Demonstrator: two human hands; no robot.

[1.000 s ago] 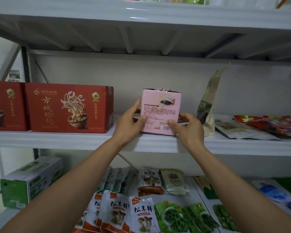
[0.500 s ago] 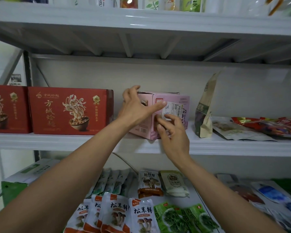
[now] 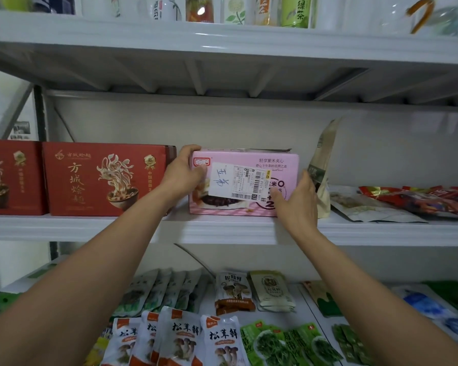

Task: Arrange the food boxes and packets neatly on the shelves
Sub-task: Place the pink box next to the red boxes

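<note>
Pink box [image 3: 245, 182]: sits on the middle shelf [image 3: 90, 227], near the front edge, broad printed face turned out at the person, white sticker across it.
Long axis: runs left to right along the shelf, level with the front edge as far as I can tell.
Left hand [image 3: 181, 175]: grips the box's upper left corner, fingers curled over the top edge.
Right hand [image 3: 298, 199]: pressed against the lower right end, fingers fairly straight up the side, thumb on the front face.
Which hand is nearer: neither; one is at each end with the box squarely between them.
Neighbours: the red box [image 3: 106, 179] stands just beside the left end, with the left hand in the narrow gap; a brown pouch [image 3: 321, 170] stands upright just past the right hand.
Next move, my guess: a sideways slide toward the red box to close that gap, so the right hand would do the pushing.
Risk: the left hand's fingers are in the way of the closing gap.
</note>
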